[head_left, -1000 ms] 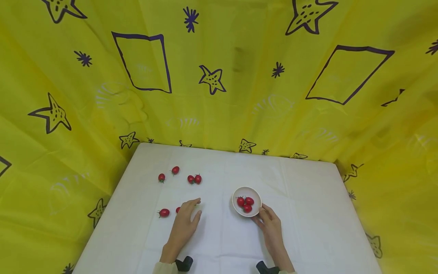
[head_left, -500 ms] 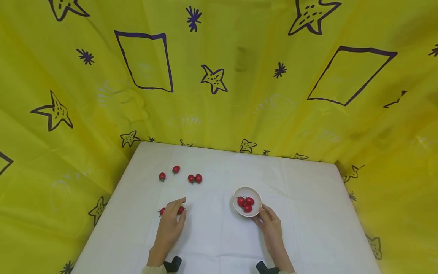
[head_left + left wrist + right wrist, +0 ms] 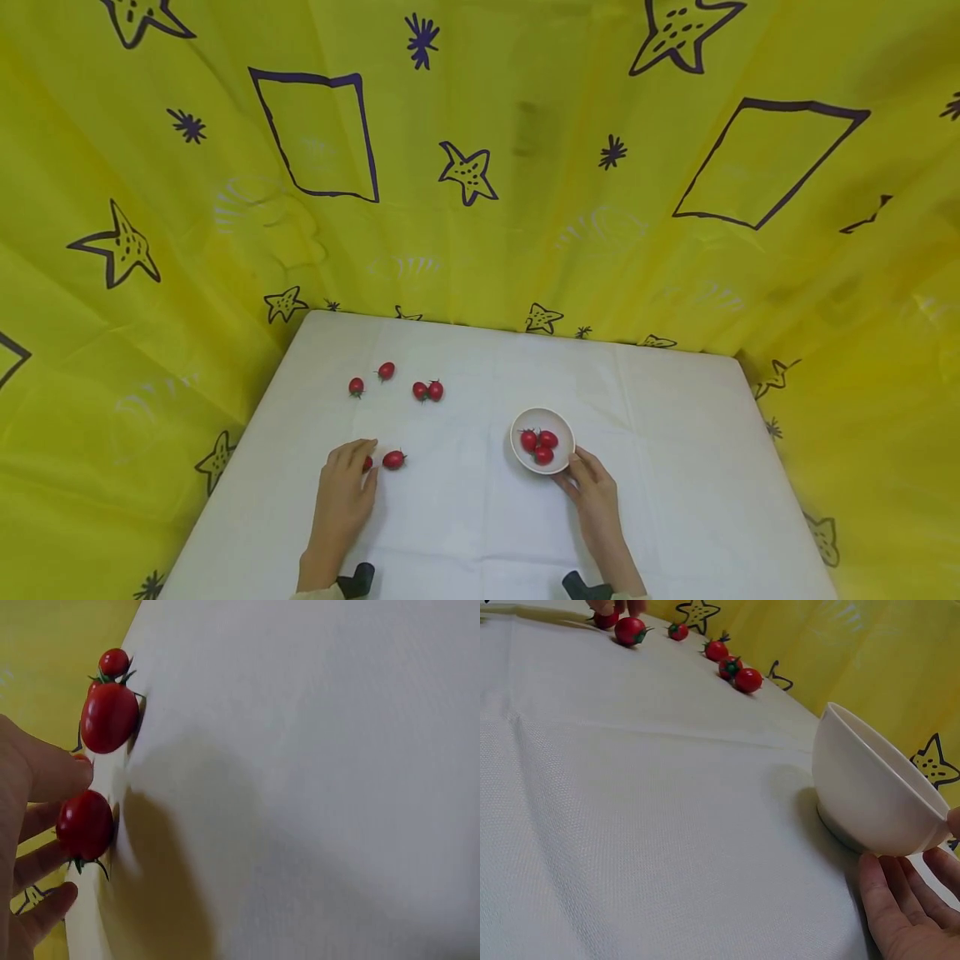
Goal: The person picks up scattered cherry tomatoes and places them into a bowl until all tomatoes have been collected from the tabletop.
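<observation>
My left hand [image 3: 345,486] is around a red cherry tomato [image 3: 85,825] at the table's left, thumb on one side and spread fingers on the other. The hand partly covers this tomato in the head view. Just right of it lies another cherry tomato [image 3: 393,460] with a green stem. My right hand [image 3: 595,497] holds a small white bowl [image 3: 877,791] by its right side, thumb at the rim and fingers under the base. Three cherry tomatoes [image 3: 543,455] sit inside the bowl in the head view; the bowl's wall hides them in the right wrist view.
Farther back on the white-covered table [image 3: 660,433] are several more cherry tomatoes, including a touching pair [image 3: 427,390] and two single ones, one of them a tomato [image 3: 356,386] at the left. A yellow patterned curtain [image 3: 525,250] surrounds the table's back and sides.
My left hand has moved left, past the nearer tomato to the one at the far left, uncovering the nearer one. The right hand and bowl have stayed in place.
</observation>
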Tool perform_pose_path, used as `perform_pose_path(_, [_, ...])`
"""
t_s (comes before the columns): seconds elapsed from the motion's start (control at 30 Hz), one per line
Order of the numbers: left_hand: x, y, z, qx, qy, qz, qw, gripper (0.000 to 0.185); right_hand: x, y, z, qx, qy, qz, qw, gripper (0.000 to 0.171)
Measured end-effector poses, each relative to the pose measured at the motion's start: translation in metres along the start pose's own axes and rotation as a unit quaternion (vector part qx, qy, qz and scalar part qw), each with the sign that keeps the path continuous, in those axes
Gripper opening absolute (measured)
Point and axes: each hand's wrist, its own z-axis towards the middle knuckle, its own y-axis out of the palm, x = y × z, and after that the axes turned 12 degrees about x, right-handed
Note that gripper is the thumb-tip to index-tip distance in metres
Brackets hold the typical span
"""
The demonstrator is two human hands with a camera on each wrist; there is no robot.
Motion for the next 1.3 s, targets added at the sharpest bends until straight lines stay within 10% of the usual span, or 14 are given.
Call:
perform_pose_path(0.5, [-0.017,-0.001,-0.001,-0.058,-0.104,-0.026,0.9925,0.042,-0.001,0.001,0.001,0.002,0.004,-0.004,1.0,0.055])
perform_pose_path(1.3, [-0.001,-0.006,0.017,-0.072,-0.111,-0.058,0.9895,0.037,-0.001,-0.001,0.0,-0.005,-0.001,-0.004,1.0,0.052])
